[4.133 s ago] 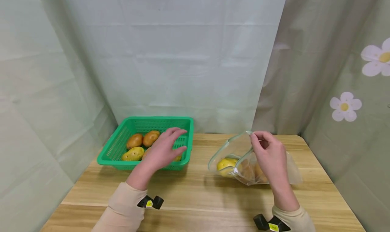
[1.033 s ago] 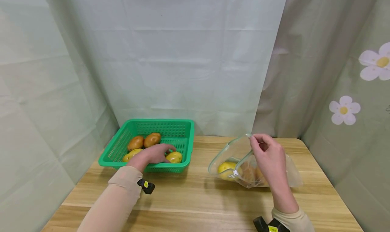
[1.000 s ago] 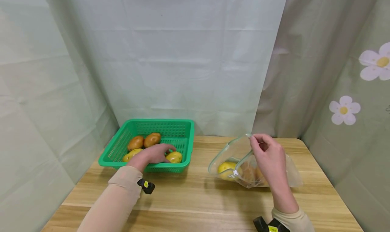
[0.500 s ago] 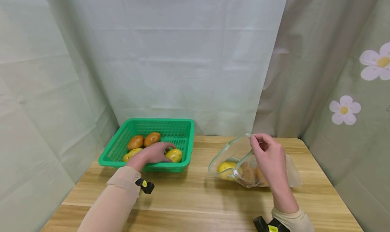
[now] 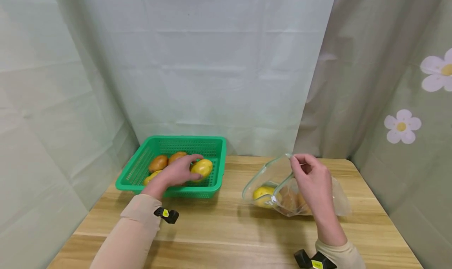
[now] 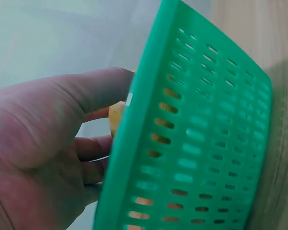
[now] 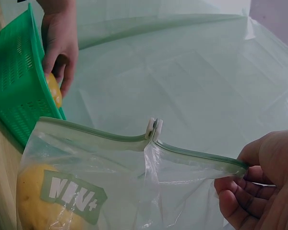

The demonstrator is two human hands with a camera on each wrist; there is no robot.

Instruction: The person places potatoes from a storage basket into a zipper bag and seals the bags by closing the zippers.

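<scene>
- We see the left hand (image 5: 176,174) in the green basket (image 5: 148,153), lower left of centre in the head view, its fingers curled round a yellow potato (image 5: 202,167) that sits above the basket's floor near its right wall.
- From the left wrist, the fingers (image 6: 93,88) reach over the basket rim (image 6: 149,91) and a sliver of the potato (image 6: 116,115) shows behind it.
- Three more potatoes lie in the basket: two brown ones (image 5: 158,163) toward the back, and a yellow one (image 5: 150,177) partly hidden by the hand.
- The right hand (image 5: 312,180), right of centre, pinches the upper rim of a clear zip bag (image 5: 273,175) between thumb and fingers, so the mouth gapes toward the basket.
- In the right wrist view the fingers (image 7: 240,196) grip the green zip strip at lower right, with the white slider (image 7: 153,128) at mid-frame.
- Inside the bag lie a yellow potato (image 5: 262,192) near the mouth and brownish ones (image 5: 293,201) behind it.
- Basket and bag rest well apart on the wooden table (image 5: 233,229).
</scene>
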